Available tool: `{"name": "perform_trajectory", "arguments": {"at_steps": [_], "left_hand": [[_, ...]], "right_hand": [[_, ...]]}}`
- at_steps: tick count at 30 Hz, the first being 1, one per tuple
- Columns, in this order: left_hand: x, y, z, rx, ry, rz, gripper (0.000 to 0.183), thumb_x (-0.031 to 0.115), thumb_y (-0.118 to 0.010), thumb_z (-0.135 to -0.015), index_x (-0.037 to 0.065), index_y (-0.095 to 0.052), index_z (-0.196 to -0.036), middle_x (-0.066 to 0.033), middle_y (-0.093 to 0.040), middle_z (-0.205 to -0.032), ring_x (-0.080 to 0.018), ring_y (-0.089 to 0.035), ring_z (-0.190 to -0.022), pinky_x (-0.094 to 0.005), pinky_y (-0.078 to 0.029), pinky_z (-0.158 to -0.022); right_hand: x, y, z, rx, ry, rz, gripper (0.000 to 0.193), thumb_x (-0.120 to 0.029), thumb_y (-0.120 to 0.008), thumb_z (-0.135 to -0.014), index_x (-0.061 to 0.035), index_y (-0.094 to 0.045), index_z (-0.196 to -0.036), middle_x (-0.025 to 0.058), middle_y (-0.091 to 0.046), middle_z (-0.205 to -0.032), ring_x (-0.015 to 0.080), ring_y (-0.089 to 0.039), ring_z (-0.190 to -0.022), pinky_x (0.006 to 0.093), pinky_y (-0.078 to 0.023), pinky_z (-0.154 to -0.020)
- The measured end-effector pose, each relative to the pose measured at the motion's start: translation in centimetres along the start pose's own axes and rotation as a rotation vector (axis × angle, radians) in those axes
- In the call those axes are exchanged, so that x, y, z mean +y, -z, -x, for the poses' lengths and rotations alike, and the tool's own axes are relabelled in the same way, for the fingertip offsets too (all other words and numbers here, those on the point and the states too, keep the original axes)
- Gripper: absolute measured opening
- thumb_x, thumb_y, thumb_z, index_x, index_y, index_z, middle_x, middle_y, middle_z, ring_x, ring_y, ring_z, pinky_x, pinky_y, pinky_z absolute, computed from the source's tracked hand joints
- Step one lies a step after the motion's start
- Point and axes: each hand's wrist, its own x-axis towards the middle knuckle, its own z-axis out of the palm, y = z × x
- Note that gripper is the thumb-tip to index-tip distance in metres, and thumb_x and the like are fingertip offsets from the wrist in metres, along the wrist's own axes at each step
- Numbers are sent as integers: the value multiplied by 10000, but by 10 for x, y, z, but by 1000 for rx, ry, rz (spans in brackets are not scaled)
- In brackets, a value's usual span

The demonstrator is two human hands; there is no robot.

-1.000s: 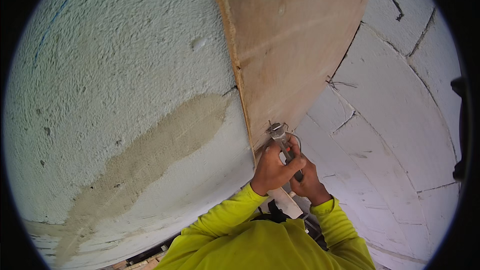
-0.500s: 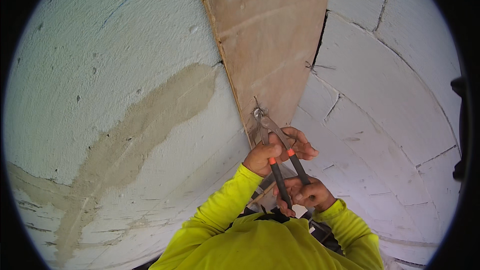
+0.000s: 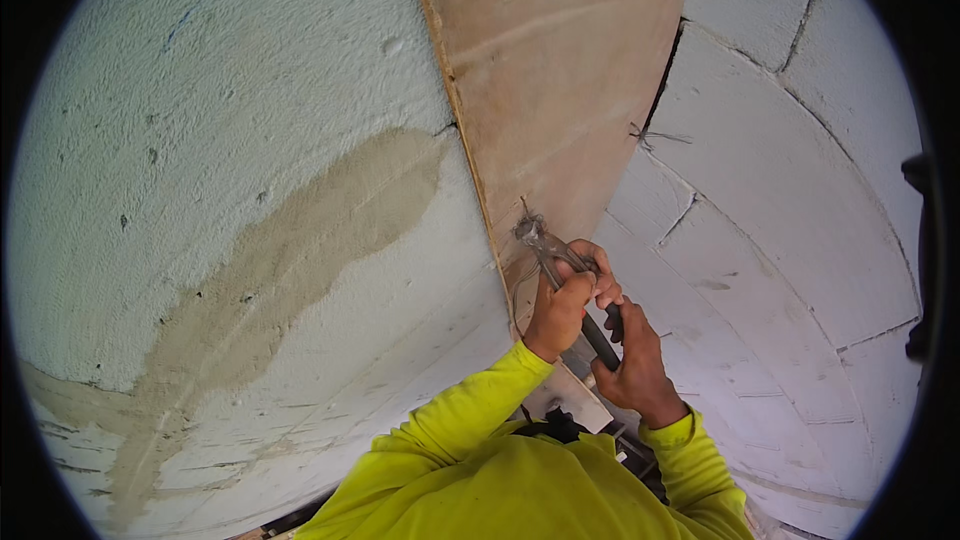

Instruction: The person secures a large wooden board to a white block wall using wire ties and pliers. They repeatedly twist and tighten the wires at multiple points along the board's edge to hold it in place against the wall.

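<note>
Steel end-cutting pincers (image 3: pixel 549 246) with dark-gripped handles reach up to the wood panel (image 3: pixel 555 90). Their jaws sit on a small tie wire (image 3: pixel 523 205) that sticks out near the panel's lower end. My left hand (image 3: pixel 565 310) is closed around the handles just below the pivot. Lower down, the fingers of my right hand (image 3: pixel 635 360) are wrapped about the handle ends. The handles lie close together. A thin loop of wire (image 3: pixel 515 290) hangs at the panel's left edge beside my left hand. Whether the jaws have bitten into the wire is too small to tell.
Whitish block wall (image 3: pixel 780 240) with dark joints rises on the right, and a rough pale wall (image 3: pixel 330 70) with a grey mortar patch (image 3: pixel 300 230) on the left. More wire ends (image 3: pixel 660 135) poke out at the panel's right edge.
The pincers' handles have come together from a spread position and tilted. Both hands have moved closer to each other, my right hand rising along the handles. The view has shifted slightly.
</note>
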Motion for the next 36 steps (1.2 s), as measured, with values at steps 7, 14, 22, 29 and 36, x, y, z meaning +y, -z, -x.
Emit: {"name": "perform_trajectory", "arguments": {"at_steps": [7,14,22,29,36], "left_hand": [[4,30,-14,-114,-107,-308,180,-19,-416,-880,6,-511,-1031,-51,-553,-775,-139,-544,-716,-314,-506,-697],[4,36,-11,-10,-76,-424,207,-29,-398,-862,-16,-493,-1046,-71,-519,-797,-173,-534,-769,-346,-487,-798],[9,49,-17,-114,-127,-521,207,-17,-431,-865,17,-519,-1049,-54,-578,-819,-127,-543,-743,-296,-482,-690],[9,46,-14,-135,-66,-459,255,-43,-443,-855,-3,-516,-1096,-80,-581,-840,-168,-580,-801,-359,-507,-860],[18,42,19,-209,-69,-501,637,376,-710,-886,-36,-507,-1327,-182,-657,-1138,-278,-633,-1132,-417,-488,-1017]], "right_hand": [[27,-38,-25,45,32,-164,810,2,-693,-640,37,-377,-1385,166,-539,-997,270,-565,-788,362,-502,-714],[52,-51,-26,24,81,-178,786,-12,-730,-651,38,-416,-1370,165,-574,-1040,273,-595,-807,357,-507,-697],[61,-74,-46,104,211,-256,689,-14,-716,-652,36,-451,-1286,167,-568,-1028,267,-594,-823,349,-508,-714],[45,-50,-28,53,64,-191,731,-21,-728,-653,21,-440,-1324,177,-574,-991,293,-609,-866,377,-519,-750],[-18,18,-4,-354,-240,-609,623,-61,-668,-729,1,-470,-1316,98,-565,-895,215,-580,-819,334,-501,-739]]}}
